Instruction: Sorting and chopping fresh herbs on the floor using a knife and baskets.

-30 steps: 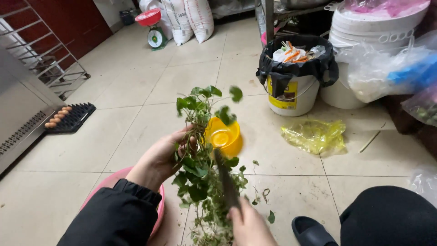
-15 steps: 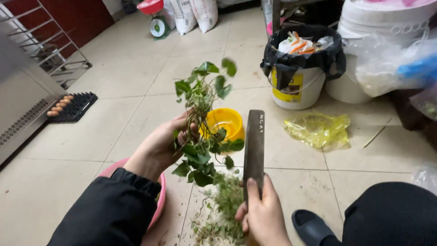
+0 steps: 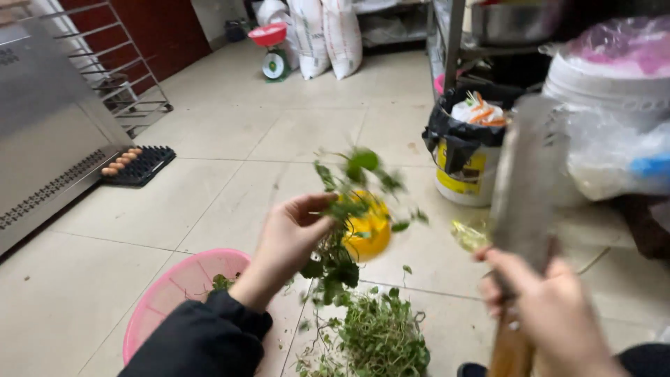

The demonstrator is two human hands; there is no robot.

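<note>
Up swings the cleaver point(image 3: 525, 188), gripped in the right hand point(image 3: 551, 314), since a moment ago, while the left hand point(image 3: 289, 241) fingers pinch the leafy sprig point(image 3: 342, 230) by its stems: light, floppy, easily bruised, hanging above the trimmings pile point(image 3: 380, 338) below them.

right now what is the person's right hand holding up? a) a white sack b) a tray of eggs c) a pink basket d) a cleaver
d: the right hand grips the wooden handle of a cleaver, its wide blade raised upright, while the left hand holds a bunch of leafy greens over the floor.
</note>
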